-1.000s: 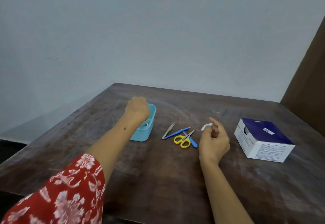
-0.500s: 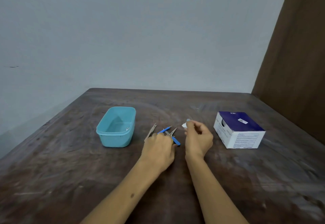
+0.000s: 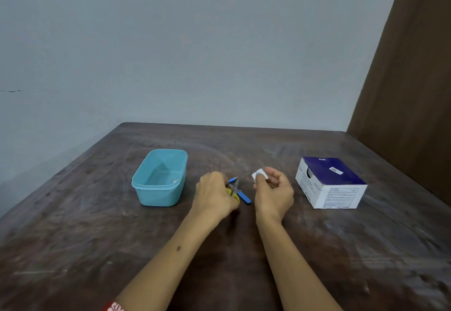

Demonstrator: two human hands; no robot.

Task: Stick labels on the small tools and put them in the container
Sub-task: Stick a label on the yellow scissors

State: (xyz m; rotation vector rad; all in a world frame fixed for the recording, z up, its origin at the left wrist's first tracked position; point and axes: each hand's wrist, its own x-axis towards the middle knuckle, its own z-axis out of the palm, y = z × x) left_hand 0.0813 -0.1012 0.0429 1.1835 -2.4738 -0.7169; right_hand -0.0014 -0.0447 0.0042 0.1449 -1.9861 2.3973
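Dark wooden table (image 3: pixel 97 249). White-and-navy carton (image 3: pixel 330 183) at right; print too small to read. Light-blue container (image 3: pixel 159 178) at left. Left hand (image 3: pixel 214 197) curled over yellow-handled scissors (image 3: pixel 234 189) and blue-handled tool (image 3: pixel 244 197), grip hidden. Right hand (image 3: pixel 274 193) raised, pinching white label (image 3: pixel 259 173).

- Light-blue rectangular plastic container (image 3: pixel 159 178) at left on dark wooden table (image 3: pixel 97 237).
- Yellow-handled scissors (image 3: pixel 234 189) at centre.
- White-and-navy cardboard box (image 3: pixel 329 183) at right.
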